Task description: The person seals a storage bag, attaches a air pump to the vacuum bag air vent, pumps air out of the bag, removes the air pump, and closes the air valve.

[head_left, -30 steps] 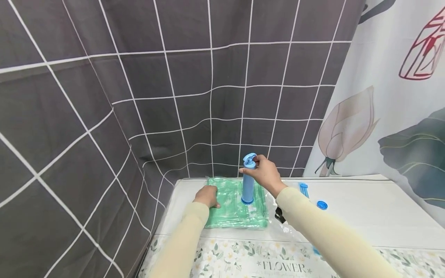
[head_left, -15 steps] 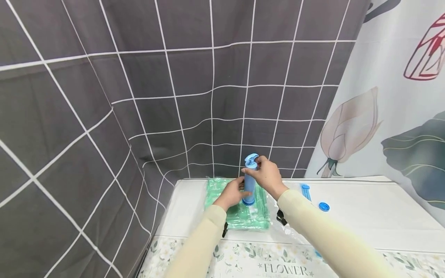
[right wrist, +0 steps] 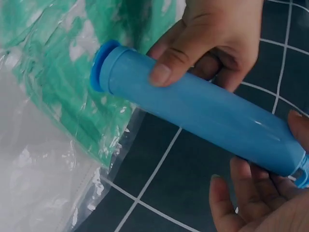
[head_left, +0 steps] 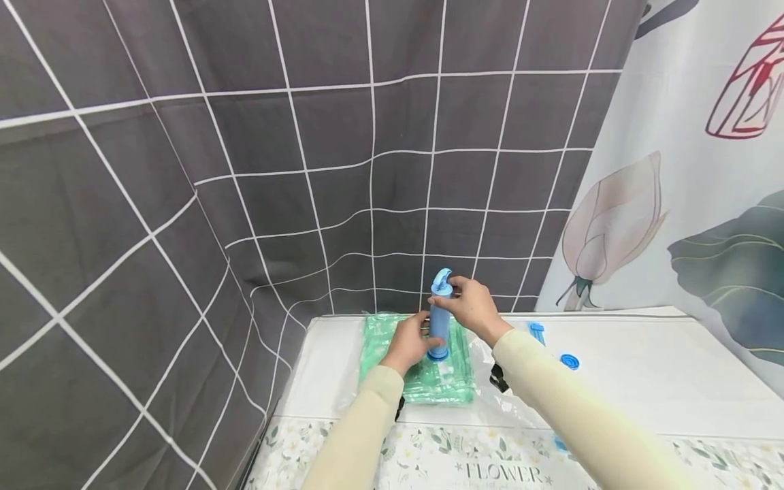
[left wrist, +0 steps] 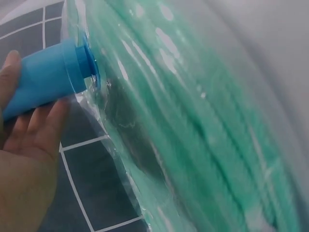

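A blue hand pump (head_left: 439, 322) stands upright on a clear plastic vacuum bag (head_left: 392, 333) with green folded contents. My left hand (head_left: 407, 344) grips the lower part of the barrel, thumb on the near side. Higher up, my right hand (head_left: 473, 305) holds the barrel just below the pale blue handle (head_left: 442, 278). In the left wrist view, the pump's narrow end meets the bag (left wrist: 193, 111) at a blue rim (left wrist: 91, 63). Both hands show around the barrel in the right wrist view, the left hand (right wrist: 212, 43) nearer the base.
On the white table (head_left: 625, 381) to the right lie a round blue cap (head_left: 569, 361) and a small blue clip-like piece (head_left: 536, 331). Clear plastic spreads under my right forearm. A dark grid-patterned cloth (head_left: 343, 204) hangs behind and left.
My left hand has left the bag's left side, moved right and taken hold of the pump's lower barrel. The handle on top has turned. My right hand still holds the top.
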Available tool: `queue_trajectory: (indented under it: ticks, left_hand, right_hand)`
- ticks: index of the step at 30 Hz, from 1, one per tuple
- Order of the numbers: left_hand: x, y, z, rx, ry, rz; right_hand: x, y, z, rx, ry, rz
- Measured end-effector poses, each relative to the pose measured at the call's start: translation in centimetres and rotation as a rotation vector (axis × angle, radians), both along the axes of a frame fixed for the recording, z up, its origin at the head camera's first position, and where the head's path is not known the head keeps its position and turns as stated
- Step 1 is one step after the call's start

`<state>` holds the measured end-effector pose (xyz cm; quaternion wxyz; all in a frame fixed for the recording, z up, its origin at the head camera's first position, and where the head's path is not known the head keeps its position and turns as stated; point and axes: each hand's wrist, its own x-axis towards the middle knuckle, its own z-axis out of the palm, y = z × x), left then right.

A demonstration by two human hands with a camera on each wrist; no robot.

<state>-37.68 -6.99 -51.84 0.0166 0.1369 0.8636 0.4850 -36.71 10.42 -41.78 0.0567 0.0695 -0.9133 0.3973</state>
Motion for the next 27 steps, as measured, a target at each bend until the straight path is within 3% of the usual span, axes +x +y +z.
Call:
queue_trajectory:
  ticks: [7, 13, 19, 24, 27]
  left_hand:
    - [0.5, 1.0, 0.1, -0.069, 0.058, 0.121]
    - [0.0, 1.2, 0.2, -0.148, 0.097, 0.117]
    - [-0.7, -0.1, 1.0, -0.188, 0.055, -0.012]
    - [-1.4, -1.1, 2.2, -0.088, -0.039, -0.183]
    - [-1.5, -1.3, 2.2, -0.053, -0.083, -0.242]
  right_hand:
    - [0.0, 0.5, 0.3, -0.196, -0.157, 0.087]
    - [0.0, 0.0, 0.2, -0.265, -0.172, 0.086]
    - [0.2, -1.1, 0.6, -0.157, -0.076, -0.010]
    - [0.2, -1.1, 0.9, -0.060, -0.014, -0.066]
    - [0.1, -1.0, 1.0, -0.037, -0.006, -0.071]
